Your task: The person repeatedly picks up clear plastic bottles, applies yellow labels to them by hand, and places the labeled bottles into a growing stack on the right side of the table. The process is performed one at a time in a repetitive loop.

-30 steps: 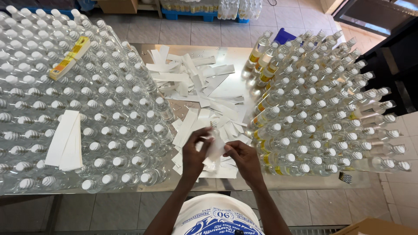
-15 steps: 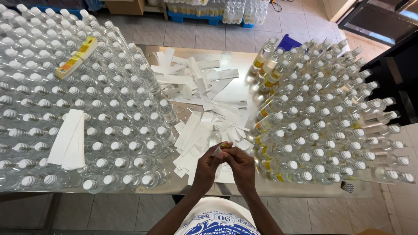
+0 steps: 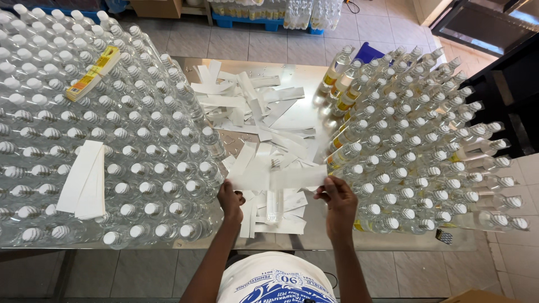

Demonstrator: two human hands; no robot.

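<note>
Since a moment ago both hands have spread apart, stretching a white label strip (image 3: 278,178) level between them, its long axis left to right. Left hand (image 3: 230,201) and right hand (image 3: 336,197) each pinch one end, apparently over a small clear bottle (image 3: 274,205) lying on the surface (image 3: 292,120), equally near both.

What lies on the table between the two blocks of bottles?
In the head view, a heap of white paper strips covers the table between the left bottles and right bottles.

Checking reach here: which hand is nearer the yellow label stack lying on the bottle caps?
Left. The left hand is below and right of the yellow label stack; the right hand is farther right.
</note>
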